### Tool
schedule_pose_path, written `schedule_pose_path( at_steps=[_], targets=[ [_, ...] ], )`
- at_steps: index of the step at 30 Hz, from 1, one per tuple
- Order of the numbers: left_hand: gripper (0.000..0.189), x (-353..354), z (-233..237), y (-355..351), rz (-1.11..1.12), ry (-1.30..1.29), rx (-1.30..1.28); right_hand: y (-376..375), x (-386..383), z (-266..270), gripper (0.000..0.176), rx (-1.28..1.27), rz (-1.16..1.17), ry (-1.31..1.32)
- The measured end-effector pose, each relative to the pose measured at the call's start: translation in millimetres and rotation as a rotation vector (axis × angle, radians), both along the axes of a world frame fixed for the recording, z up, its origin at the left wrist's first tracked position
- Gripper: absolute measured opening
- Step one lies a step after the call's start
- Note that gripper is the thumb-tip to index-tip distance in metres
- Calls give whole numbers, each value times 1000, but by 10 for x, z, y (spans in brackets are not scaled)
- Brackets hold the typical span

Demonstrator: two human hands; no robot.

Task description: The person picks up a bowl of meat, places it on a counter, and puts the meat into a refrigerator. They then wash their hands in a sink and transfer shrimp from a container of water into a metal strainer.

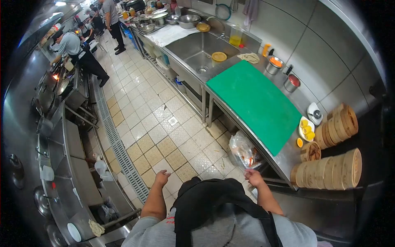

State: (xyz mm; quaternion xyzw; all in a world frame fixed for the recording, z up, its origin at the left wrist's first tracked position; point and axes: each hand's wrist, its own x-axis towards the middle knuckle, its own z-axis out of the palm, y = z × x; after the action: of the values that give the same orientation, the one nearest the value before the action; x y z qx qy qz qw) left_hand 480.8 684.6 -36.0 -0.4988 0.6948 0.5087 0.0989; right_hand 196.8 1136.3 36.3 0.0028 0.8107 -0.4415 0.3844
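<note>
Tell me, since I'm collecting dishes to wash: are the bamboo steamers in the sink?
No, the bamboo steamers are stacked by the end of the green board that is farther from the sink.

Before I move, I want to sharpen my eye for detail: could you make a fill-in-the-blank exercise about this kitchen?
The large cutting board is coloured ____.
Nearer the plastic bag is the wearer's ____ hand.
The container inside the sink has a round top coloured ____.

Missing words: green; right; yellow.
</note>
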Motion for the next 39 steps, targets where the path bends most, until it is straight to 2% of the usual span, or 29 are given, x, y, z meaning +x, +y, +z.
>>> schedule_pose_path(
  at_steps=[1, 2, 4, 6, 9, 12, 15, 18, 19, 22, 24, 25, 26, 27, 28, 30, 32, 33, 34, 36, 37, 39],
  targets=[
    [52, -132, 348, -1, 121, -14, 84, -254, -33, 223, 37, 14, 80, -56],
    [52, -170, 385, -73, 123, -17, 88, -421, -93, 306, 37, 18, 82, -59],
    [54, -169, 334, -157, 204, -81, 145, -683, -243, 396, 39, -52, 183, -112],
    [55, -108, 171, -256, 168, -137, 149, -938, -490, 503, 38, -55, 246, -55],
    [56, -149, 253, -376, 193, -292, 239, -1540, -1044, 868, 35, -159, 262, -299],
    [55, -191, 375, -530, 339, -340, 267, -2391, -1672, 1144, 34, -282, 352, -367],
    [54, -438, 542, -810, 582, -204, 278, -3400, -2314, 1374, 34, -388, 499, -293],
    [53, -748, 787, -987, 757, -77, 208, -4440, -2832, 1411, 35, -426, 645, -21],
    [50, -791, 761, -1038, 793, -49, 207, -4785, -2938, 1463, 34, -397, 688, 108],
    [48, -837, 540, -1120, 926, -21, 270, -5695, -3153, 1382, 34, -477, 701, 146],
    [42, -915, 657, -1172, 789, -120, 267, -6115, -3159, 1392, 34, -454, 742, 212],
    [38, -160, -761, -1073, 39, -87, -23, -6267, -3147, 1387, 34, -430, 780, 279],
    [35, -281, -627, -1222, -528, -22, -569, -6422, -3165, 1317, 34, -432, 777, 286],
    [34, 115, -789, -1178, -219, -183, -207, -6518, -3150, 1209, 35, -427, 797, 246],
    [34, 106, -711, -1319, -157, -261, -115, -6590, -3163, 1150, 35, -417, 821, 208],
    [35, 64, -595, -1700, -151, -352, -83, -6740, -3287, 1165, 36, -352, 836, 217],
    [37, -90, -407, -2258, -163, -476, -106, -6843, -3427, 1132, 35, -393, 635, 125],
    [39, -238, -268, -2542, -103, -557, -102, -6871, -3557, 1172, 35, -319, 596, 175],
    [32, -294, -191, -2882, 171, -13, 71, -6910, -3684, 1227, 35, -311, 588, 169],
    [37, -623, -272, -3615, 530, -256, 102, -7074, -4020, 1309, 34, -234, 452, 188],
    [42, -959, 111, -3957, 793, -154, 231, -7175, -4207, 1375, 34, -215, 440, 295],
    [45, -1300, 142, -4563, 857, -53, 92, -7376, -4623, 1372, 35, -250, 365, 440]
  ],
)
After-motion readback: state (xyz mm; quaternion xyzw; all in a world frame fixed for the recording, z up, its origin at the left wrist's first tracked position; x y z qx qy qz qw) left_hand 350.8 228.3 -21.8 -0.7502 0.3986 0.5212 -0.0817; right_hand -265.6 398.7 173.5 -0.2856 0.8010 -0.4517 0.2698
